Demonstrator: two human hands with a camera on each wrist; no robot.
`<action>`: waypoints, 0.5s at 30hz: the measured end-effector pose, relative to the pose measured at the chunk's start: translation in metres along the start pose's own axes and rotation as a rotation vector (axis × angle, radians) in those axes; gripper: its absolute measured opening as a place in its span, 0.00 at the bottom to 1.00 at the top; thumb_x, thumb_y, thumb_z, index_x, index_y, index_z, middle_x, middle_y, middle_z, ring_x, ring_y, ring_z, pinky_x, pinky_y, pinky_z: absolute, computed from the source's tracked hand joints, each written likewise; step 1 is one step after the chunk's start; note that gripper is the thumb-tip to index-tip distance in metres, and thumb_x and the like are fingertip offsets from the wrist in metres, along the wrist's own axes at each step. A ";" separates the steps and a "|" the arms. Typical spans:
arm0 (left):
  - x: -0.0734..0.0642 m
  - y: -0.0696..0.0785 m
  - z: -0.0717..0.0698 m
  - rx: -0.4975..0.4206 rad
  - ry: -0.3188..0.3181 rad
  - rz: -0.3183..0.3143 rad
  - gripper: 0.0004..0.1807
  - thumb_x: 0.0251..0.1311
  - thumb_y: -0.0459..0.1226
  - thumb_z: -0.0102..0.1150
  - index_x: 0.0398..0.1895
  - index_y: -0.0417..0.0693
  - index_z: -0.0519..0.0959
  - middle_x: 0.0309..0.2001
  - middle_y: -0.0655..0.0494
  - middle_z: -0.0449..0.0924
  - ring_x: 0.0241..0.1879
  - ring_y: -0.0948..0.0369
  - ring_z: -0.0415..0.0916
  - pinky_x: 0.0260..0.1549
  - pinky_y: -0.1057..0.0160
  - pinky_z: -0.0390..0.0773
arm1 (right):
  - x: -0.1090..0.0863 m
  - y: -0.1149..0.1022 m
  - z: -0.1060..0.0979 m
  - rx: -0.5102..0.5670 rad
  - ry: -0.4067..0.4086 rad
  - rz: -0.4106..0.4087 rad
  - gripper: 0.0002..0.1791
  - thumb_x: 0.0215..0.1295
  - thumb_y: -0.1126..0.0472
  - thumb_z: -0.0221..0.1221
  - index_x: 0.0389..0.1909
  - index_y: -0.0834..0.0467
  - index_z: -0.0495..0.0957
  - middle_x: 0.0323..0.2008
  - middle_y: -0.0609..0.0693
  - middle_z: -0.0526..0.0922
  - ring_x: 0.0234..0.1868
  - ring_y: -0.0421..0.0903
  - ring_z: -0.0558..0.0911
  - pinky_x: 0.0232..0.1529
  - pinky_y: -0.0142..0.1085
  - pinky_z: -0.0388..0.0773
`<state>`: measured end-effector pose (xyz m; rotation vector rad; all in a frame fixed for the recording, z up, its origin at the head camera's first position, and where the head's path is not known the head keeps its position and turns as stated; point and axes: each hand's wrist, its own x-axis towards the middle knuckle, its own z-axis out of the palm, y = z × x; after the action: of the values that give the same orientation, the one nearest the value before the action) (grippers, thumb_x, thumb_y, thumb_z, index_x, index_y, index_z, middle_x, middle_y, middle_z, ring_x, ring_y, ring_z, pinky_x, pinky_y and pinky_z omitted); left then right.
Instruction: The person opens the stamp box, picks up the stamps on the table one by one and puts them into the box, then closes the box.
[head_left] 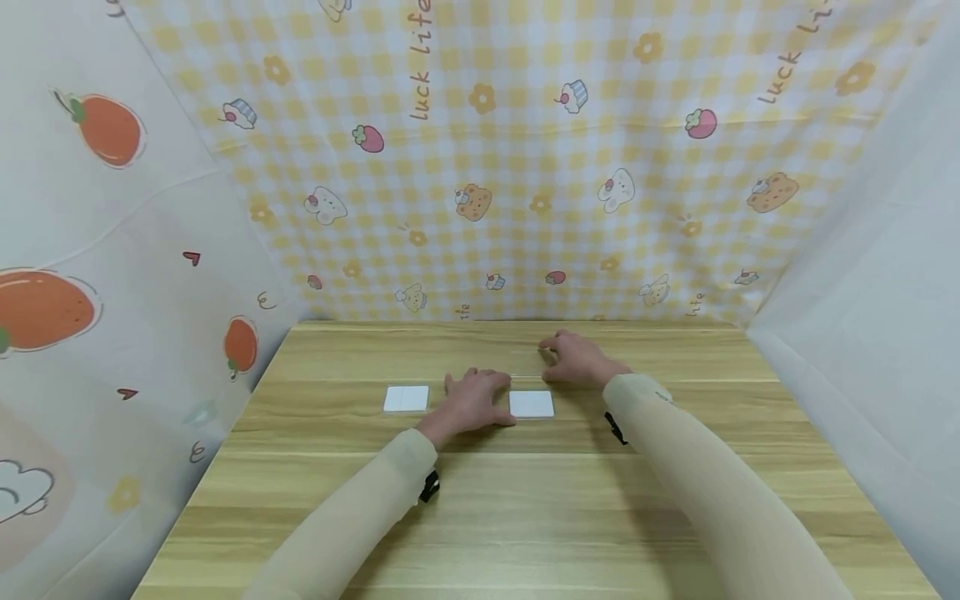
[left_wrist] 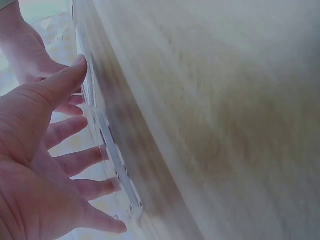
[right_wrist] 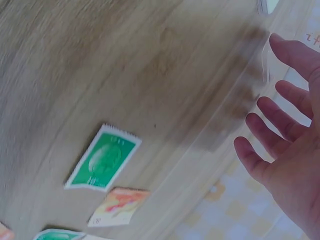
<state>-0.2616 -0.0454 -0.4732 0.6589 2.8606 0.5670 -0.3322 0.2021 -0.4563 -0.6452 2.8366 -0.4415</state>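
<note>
My left hand [head_left: 471, 402] spreads its fingers just left of a flat white rectangle with a clear rim [head_left: 532, 404], the thumb close to its lower edge. From the left wrist view, the fingertips reach along the edge of a thin clear-edged piece [left_wrist: 119, 162]. A faint, see-through flat piece [head_left: 527, 364] lies behind the white rectangle, between the two hands. My right hand [head_left: 576, 358] is at its right side, fingers apart and lightly bent. In the right wrist view the thumb is near a clear curved edge [right_wrist: 266, 65], and nothing shows in the palm.
A second white rectangle [head_left: 407, 398] lies to the left. Stamps lie on the wooden table [head_left: 480, 517] near my right hand: a green one [right_wrist: 103, 158], an orange one [right_wrist: 118, 206] and others at the view's edge. A patterned cloth [head_left: 517, 167] hangs behind the table.
</note>
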 end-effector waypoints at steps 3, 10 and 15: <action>-0.003 -0.003 -0.005 -0.043 0.010 0.001 0.44 0.51 0.60 0.73 0.71 0.57 0.71 0.70 0.52 0.70 0.71 0.45 0.61 0.62 0.22 0.44 | -0.003 -0.001 -0.005 0.023 0.003 0.003 0.40 0.60 0.51 0.70 0.71 0.59 0.69 0.59 0.61 0.74 0.55 0.56 0.76 0.55 0.55 0.74; -0.015 -0.009 -0.019 -0.061 0.038 -0.015 0.44 0.53 0.59 0.72 0.72 0.57 0.70 0.71 0.53 0.68 0.72 0.48 0.59 0.64 0.25 0.41 | -0.006 0.000 -0.012 0.017 0.025 -0.039 0.40 0.62 0.52 0.70 0.73 0.59 0.66 0.66 0.64 0.69 0.63 0.62 0.72 0.62 0.58 0.70; -0.023 -0.013 -0.028 -0.017 0.058 -0.027 0.43 0.53 0.58 0.73 0.72 0.58 0.70 0.72 0.52 0.67 0.72 0.48 0.58 0.64 0.25 0.43 | -0.009 -0.008 -0.017 0.016 0.034 -0.059 0.41 0.63 0.51 0.69 0.73 0.57 0.66 0.69 0.63 0.67 0.67 0.61 0.68 0.65 0.57 0.67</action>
<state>-0.2529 -0.0761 -0.4511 0.6099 2.9096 0.6157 -0.3251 0.2032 -0.4367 -0.7268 2.8489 -0.4887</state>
